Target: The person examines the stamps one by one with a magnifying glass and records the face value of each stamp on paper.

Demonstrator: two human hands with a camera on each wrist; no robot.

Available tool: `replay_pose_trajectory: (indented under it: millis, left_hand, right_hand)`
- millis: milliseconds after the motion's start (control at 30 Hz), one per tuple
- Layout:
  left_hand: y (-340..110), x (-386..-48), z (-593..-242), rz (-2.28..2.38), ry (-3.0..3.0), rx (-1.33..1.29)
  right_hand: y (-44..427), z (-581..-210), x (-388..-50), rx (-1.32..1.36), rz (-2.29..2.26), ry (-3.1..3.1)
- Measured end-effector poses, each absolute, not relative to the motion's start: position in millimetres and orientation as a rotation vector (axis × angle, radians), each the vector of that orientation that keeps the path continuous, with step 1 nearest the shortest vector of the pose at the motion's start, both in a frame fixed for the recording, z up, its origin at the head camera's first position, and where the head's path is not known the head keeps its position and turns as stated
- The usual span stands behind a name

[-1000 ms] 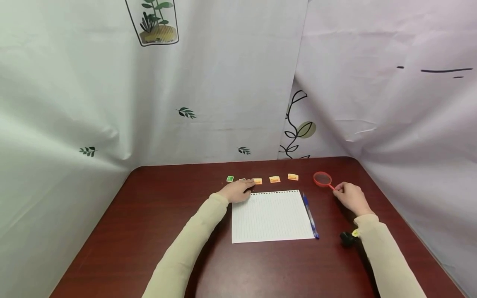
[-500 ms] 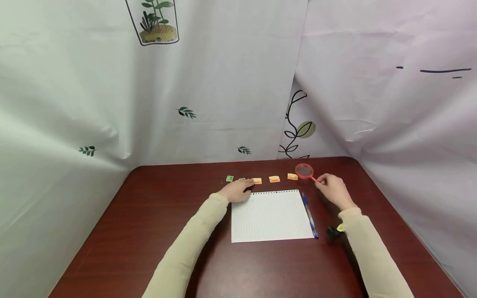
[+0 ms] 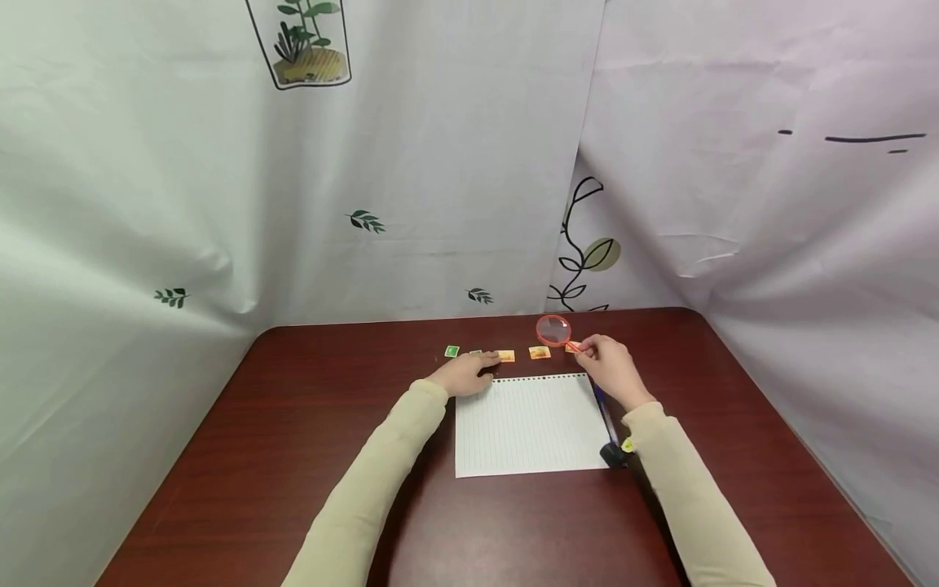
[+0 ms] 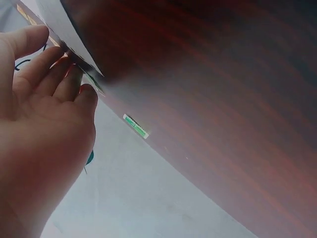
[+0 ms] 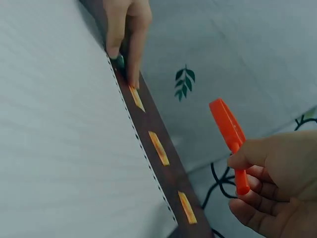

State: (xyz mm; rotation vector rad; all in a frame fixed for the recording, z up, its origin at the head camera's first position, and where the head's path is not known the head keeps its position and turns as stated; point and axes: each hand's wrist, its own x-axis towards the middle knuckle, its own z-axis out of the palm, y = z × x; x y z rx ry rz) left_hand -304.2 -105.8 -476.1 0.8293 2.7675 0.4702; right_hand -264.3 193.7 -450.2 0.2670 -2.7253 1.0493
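The right hand (image 3: 614,371) pinches the handle of a red magnifying glass (image 3: 553,330), its lens standing beyond the row of stamps; the right wrist view shows the orange-red frame (image 5: 228,124) edge-on, clear of the table. With fingers extended, the left hand (image 3: 464,374) rests at the top left corner of a lined sheet (image 3: 535,428), its fingertips touching an orange stamp (image 3: 506,356). A second orange stamp (image 3: 540,352) lies to the right, and a third is partly hidden behind the handle. Left of the fingers lies a green stamp (image 3: 451,351); another is mostly covered by the left hand.
A blue pen (image 3: 606,414) lies along the sheet's right edge, partly hidden by a black object (image 3: 613,455) at the right wrist. Behind the brown table (image 3: 293,408) hangs a white curtain (image 3: 440,163) with plant drawings.
The right hand has moved left with the magnifying glass, from the right of the stamps to beyond them. The left hand has stayed in place.
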Motion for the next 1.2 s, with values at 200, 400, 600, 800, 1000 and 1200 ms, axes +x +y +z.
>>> replay_pose_trajectory:
  millis: [200, 400, 600, 800, 1000, 1200]
  left_hand:
    - [-106.2, -304.2, -477.0, 0.478, 2.772, 0.840]
    - [-106.7, -305.0, -478.5, 0.482, 2.765, 0.849]
    - [-105.8, -304.3, -476.2, 0.501, 2.770, 0.844]
    - [-105.2, -301.7, -471.8, 0.497, 2.773, 0.836]
    - [-104.2, -300.1, -469.4, 0.494, 2.782, 0.824]
    - [-104.7, -299.0, -471.8, 0.514, 2.779, 0.829]
  right_hand:
    - [171.7, -452.2, -264.6, 0.305, 1.109, -2.706]
    - [153.2, -460.2, -264.2, 0.325, 1.168, -2.699]
    - [141.7, -466.2, -263.4, 0.336, 1.171, -2.688]
    - [137.4, -469.5, -262.0, 0.332, 1.177, -2.689]
    - [137.2, -471.9, -261.4, 0.343, 1.183, -2.697]
    - [136.2, -474.2, -259.8, 0.333, 1.180, -2.736]
